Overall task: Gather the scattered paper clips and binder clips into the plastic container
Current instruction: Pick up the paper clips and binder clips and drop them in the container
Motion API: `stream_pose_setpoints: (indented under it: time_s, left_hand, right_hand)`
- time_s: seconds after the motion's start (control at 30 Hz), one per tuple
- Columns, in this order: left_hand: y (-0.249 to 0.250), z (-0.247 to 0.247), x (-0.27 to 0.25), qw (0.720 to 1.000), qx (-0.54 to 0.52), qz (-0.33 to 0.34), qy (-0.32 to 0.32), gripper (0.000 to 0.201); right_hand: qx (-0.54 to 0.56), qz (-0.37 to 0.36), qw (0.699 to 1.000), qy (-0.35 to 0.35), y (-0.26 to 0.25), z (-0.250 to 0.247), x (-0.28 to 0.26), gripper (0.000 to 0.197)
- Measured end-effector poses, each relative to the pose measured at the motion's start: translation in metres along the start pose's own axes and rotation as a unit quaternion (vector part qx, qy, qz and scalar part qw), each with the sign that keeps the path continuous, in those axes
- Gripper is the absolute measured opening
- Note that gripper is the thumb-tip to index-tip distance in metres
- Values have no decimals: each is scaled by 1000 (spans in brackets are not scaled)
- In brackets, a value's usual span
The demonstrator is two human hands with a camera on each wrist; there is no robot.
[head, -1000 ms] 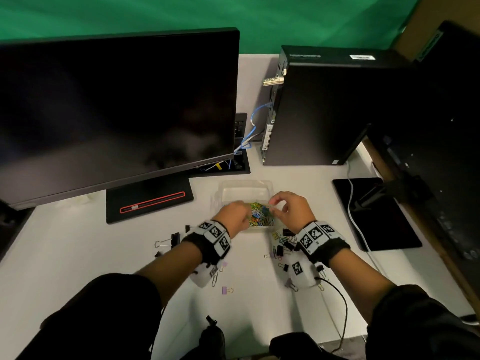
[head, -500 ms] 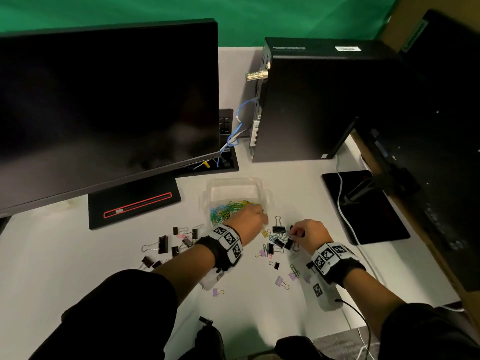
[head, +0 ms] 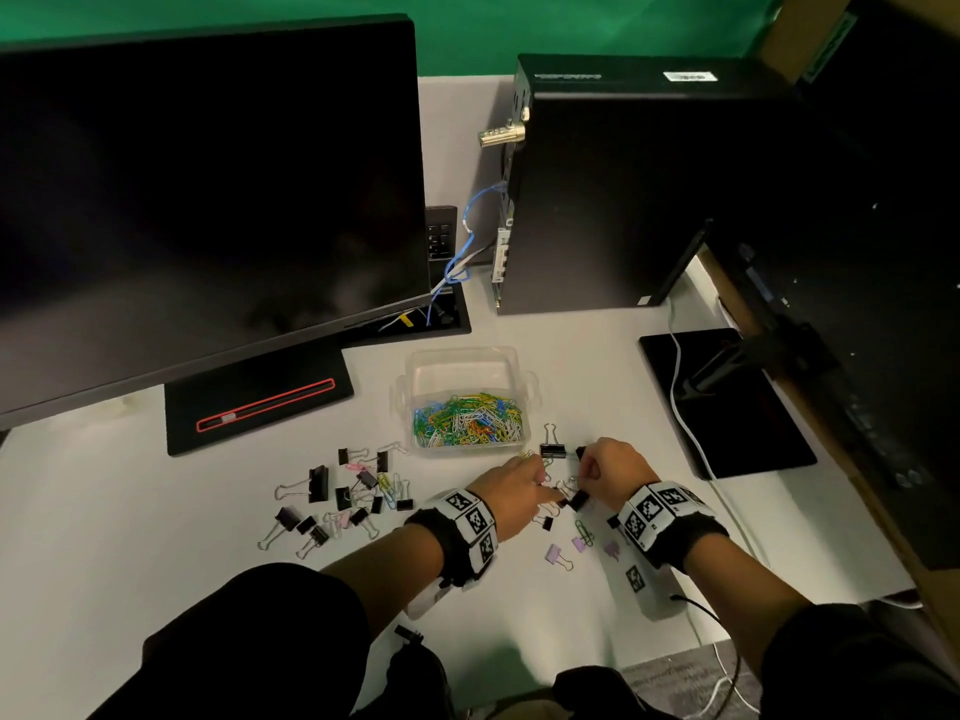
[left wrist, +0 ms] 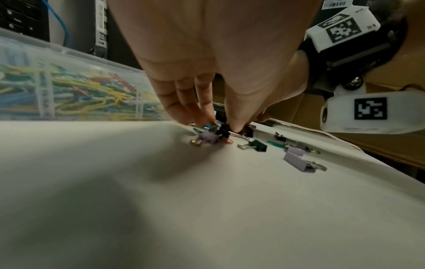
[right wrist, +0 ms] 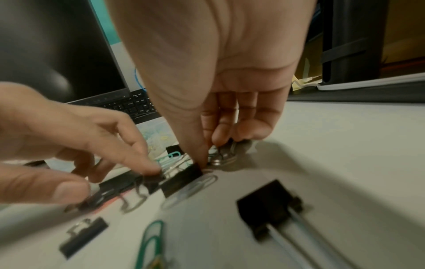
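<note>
Just below the plastic container (head: 467, 376), both hands work the clip cluster: left hand (head: 514, 493) fingertips curled, pinching small clips; right hand (head: 608, 472) clamped on a black binder clip (right wrist: 181, 179). Suggest scooping several per trip. Half a second ago the left hand was at the container rim; now it's down on the pile.
</note>
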State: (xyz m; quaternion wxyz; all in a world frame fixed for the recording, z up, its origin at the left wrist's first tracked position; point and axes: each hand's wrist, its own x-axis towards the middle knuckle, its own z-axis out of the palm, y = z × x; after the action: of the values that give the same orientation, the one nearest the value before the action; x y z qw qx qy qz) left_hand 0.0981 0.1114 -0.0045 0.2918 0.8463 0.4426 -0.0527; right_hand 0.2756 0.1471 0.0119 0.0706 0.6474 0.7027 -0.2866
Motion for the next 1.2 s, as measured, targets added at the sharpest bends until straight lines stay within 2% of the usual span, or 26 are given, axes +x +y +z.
stream_pose_setpoints:
  time_s: [0.07, 0.17, 0.27, 0.4, 0.53, 0.63, 0.8, 1.03, 1.2]
  left_hand:
    - [0, 3, -3, 1000, -18, 3, -5, 40]
    - [-2, 3, -5, 998, -29, 11, 48, 40]
    - [-12, -2, -2, 996, -38, -31, 79, 45]
    - [-20, -8, -1, 996, -42, -59, 45, 38]
    - [-20, -4, -4, 996, -53, -49, 49, 35]
    - [-18, -4, -7, 995, -69, -50, 57, 34]
    - [-15, -13, -4, 993, -65, -90, 37, 31]
    - [-9, -21, 6, 993, -44, -106, -5, 24]
    - [-8, -23, 6, 994, -36, -102, -36, 30]
  right_hand:
    - [1, 4, 1000, -3, 3, -3, -3, 10]
    - [30, -2, 999, 26, 4, -10, -5, 12]
    - [71, -35, 996, 34, -2, -14, -5, 14]
    - [69, -87, 994, 6, -19, -6, 0, 25]
    - [40, -82, 996, -4, -27, 4, 6, 33]
    - [20, -67, 997, -18, -28, 6, 9, 28]
    - [-8, -73, 997, -22, -28, 9, 10, 14]
    - [-27, -87, 995, -36, -24, 8, 6, 13]
    - [10, -80, 996, 26, -31, -9, 11, 12]
